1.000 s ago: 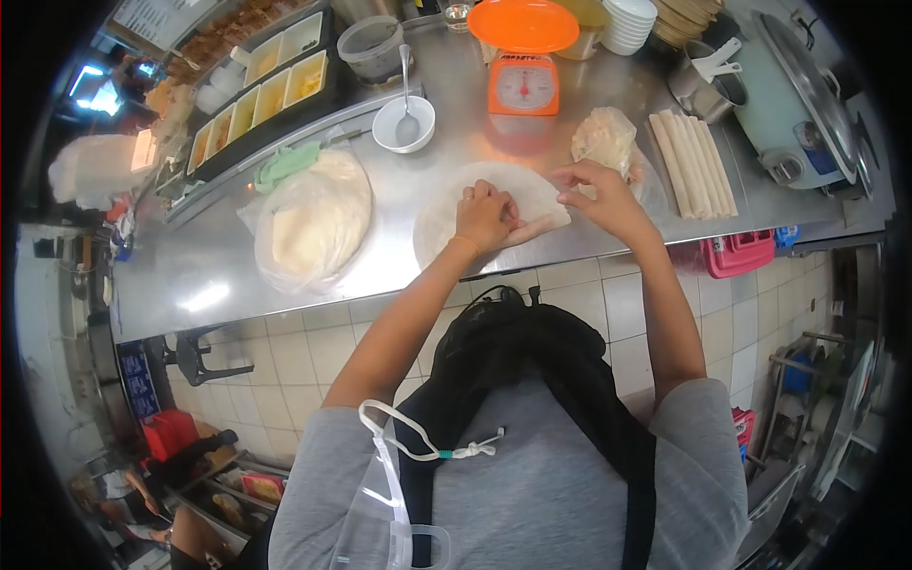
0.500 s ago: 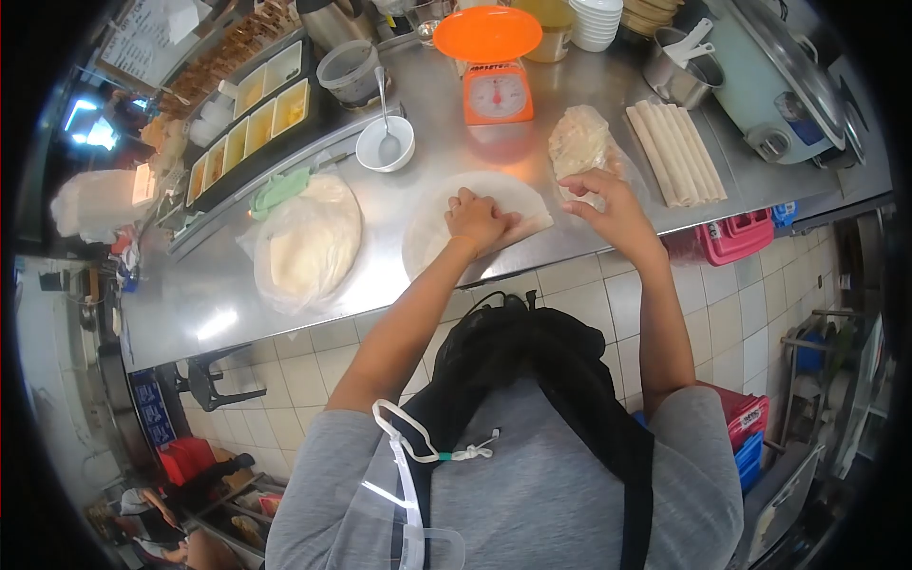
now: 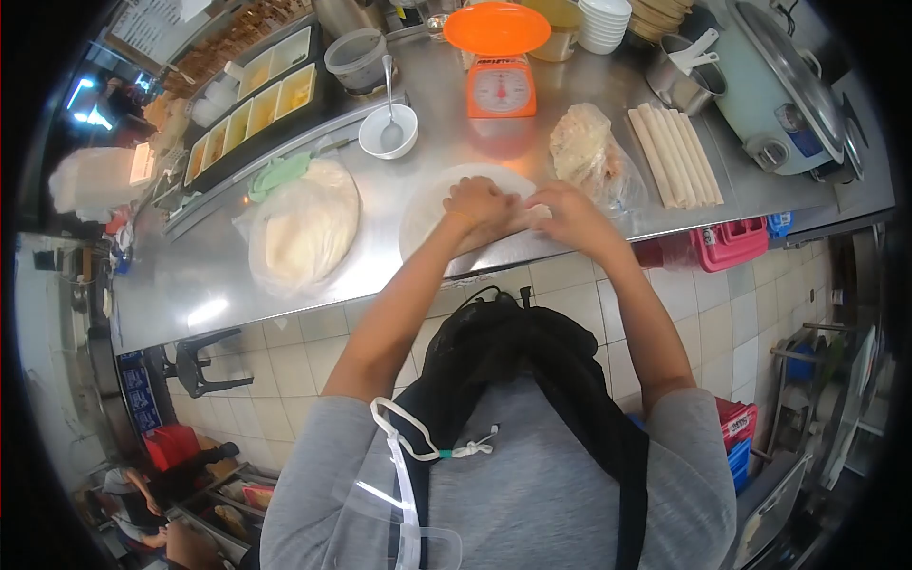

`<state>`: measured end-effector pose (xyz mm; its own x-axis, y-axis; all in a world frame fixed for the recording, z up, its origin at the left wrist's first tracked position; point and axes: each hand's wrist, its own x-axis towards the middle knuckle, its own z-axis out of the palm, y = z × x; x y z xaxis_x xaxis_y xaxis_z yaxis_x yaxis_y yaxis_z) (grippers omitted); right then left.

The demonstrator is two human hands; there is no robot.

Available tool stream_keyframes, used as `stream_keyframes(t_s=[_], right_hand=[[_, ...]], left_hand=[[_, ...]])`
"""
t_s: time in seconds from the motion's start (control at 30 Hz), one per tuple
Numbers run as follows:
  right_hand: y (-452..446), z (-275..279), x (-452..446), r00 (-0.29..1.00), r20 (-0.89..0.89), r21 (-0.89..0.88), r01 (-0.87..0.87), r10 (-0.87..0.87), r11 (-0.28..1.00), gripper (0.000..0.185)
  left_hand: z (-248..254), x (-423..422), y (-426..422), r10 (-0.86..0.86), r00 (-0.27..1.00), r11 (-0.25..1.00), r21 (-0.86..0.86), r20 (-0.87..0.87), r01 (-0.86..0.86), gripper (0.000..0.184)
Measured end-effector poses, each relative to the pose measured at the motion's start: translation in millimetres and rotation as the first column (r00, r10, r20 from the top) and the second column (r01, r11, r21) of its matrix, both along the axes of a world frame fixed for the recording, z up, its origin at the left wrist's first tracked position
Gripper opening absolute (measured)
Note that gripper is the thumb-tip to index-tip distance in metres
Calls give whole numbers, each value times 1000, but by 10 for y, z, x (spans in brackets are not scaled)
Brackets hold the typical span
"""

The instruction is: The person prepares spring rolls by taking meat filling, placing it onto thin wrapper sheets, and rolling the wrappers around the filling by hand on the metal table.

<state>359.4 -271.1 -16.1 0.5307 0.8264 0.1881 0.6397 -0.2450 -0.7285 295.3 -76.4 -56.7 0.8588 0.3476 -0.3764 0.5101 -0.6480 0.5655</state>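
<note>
A thin, round spring roll wrapper (image 3: 425, 202) lies on the steel counter in front of me, its near edge folded up into a roll. My left hand (image 3: 481, 210) bears down on that folded part, its fingers curled over it. At the fold's right end, my right hand (image 3: 574, 217) pinches the wrapper between thumb and fingers, close beside the left thumb. What the roll contains is hidden. Beyond the right hand sits a clear plastic bag (image 3: 586, 150) of pale filling. Several long rolled spring rolls (image 3: 676, 157) lie side by side farther right.
A stack of wrappers in plastic (image 3: 309, 228) lies at left with a green cloth (image 3: 281, 177). Behind are a white bowl (image 3: 404, 142) with a spoon, an orange scale (image 3: 501, 87), a metal pot (image 3: 686, 80) and a large cooker (image 3: 774, 90). Condiment tubs (image 3: 261, 112) line the back left.
My right hand has come down and left from above the filling bag to the wrapper's right end, and its fingers have closed there. The left hand remains on the fold.
</note>
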Motion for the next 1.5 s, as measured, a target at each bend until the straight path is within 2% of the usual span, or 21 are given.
stream_keyframes(t_s=[0.03,0.07,0.1,0.17,0.2,0.23,0.3,0.4,0.47,0.67,0.8,0.9,0.97,1.1,1.2,1.27,1.3,1.37,1.4,1.43,1.5], right_hand=[[106,-86,-4,995,22,-33,-99,100,995,29],[180,-167,-16,979,40,-68,-196,199,978,29],[228,-249,-26,978,41,-65,-200,203,978,29],[328,-328,-34,949,112,-188,-269,293,945,29],[335,-322,-36,946,116,-187,-280,304,942,29],[318,-278,-67,955,88,-238,-257,284,937,29],[330,-245,-134,959,54,-295,-250,277,922,28],[394,-253,-213,952,21,-208,-295,305,933,27],[491,-297,-265,945,-6,-157,-325,328,933,22],[525,-470,-336,956,51,-171,-276,288,946,15],[551,-473,-377,960,92,-181,-245,264,953,13],[591,-407,-418,973,65,-216,-205,224,955,12],[641,-347,-493,972,80,-215,-200,221,956,12],[692,-494,-545,970,84,-245,-202,228,948,18],[713,-600,-645,954,188,-310,-166,232,936,18],[749,-599,-695,931,313,-358,-67,187,931,20],[696,-586,-635,929,321,-356,-60,182,932,20],[515,-336,-496,971,140,-249,-157,196,956,16],[418,-343,-390,969,145,-249,-158,198,956,16],[303,-362,-264,977,144,-205,-126,157,971,17],[171,-350,-115,984,135,-163,-95,117,982,18]], left_hand=[[-45,-26,166,-30,994,963,-262,104,57,56],[64,-120,249,-27,994,964,-261,102,53,56],[177,-221,331,-47,994,969,-238,94,68,54],[251,-414,413,-55,995,975,-212,87,73,54],[227,-516,438,-72,996,958,-274,47,82,58],[242,-610,437,-89,996,938,-337,7,86,62],[254,-723,426,-136,991,937,-325,11,132,70],[226,-766,396,-149,988,905,-397,39,152,76],[245,-748,358,-288,952,917,-258,103,305,73],[265,-769,299,-213,974,914,-334,84,229,75],[257,-755,361,-271,959,899,-335,80,282,77],[323,-781,418,-310,950,867,-405,16,290,88],[379,-833,415,-232,973,870,-446,5,210,90],[366,-844,431,-286,957,866,-441,-47,237,88],[440,-863,398,-363,931,836,-452,-27,313,91],[552,-888,344,-304,953,858,-435,-2,272,74],[486,-901,383,-308,951,858,-431,5,280,74],[235,-968,505,-513,855,837,-176,75,518,55],[133,-1051,516,-436,873,867,-159,221,473,47],[143,-1074,541,-434,873,868,-157,223,472,47],[151,-1132,579,-214,973,939,-259,80,228,37]])
